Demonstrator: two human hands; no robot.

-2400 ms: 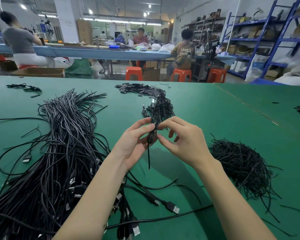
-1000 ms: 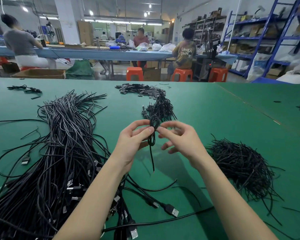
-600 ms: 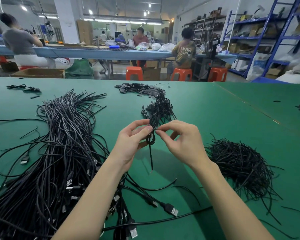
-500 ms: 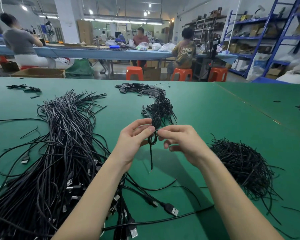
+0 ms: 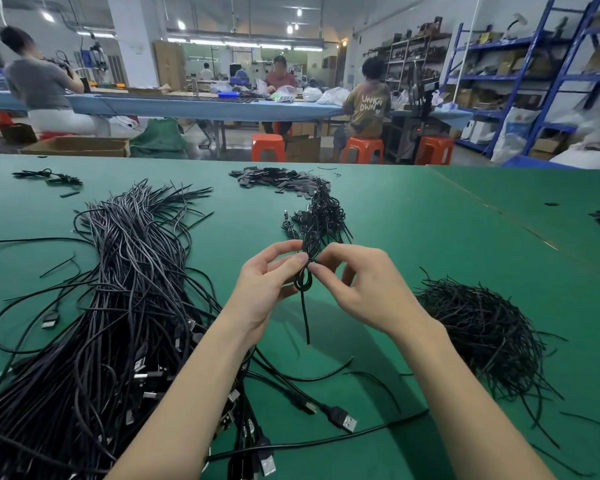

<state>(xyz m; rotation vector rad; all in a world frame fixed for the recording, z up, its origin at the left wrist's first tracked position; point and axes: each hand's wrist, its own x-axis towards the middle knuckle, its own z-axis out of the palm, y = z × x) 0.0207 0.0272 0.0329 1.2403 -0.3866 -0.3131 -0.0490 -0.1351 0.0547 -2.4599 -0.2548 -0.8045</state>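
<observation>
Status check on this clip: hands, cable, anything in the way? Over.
Left hand and right hand both pinching looped cable, above green table. One tail hanging free. Nothing between hands; bundle heap lies behind.

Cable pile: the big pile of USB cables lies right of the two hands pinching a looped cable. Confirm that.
Wrong side. The head view shows the big pile of USB cables left of the hands, not right. The left hand and right hand do pinch a looped cable between them.
</observation>
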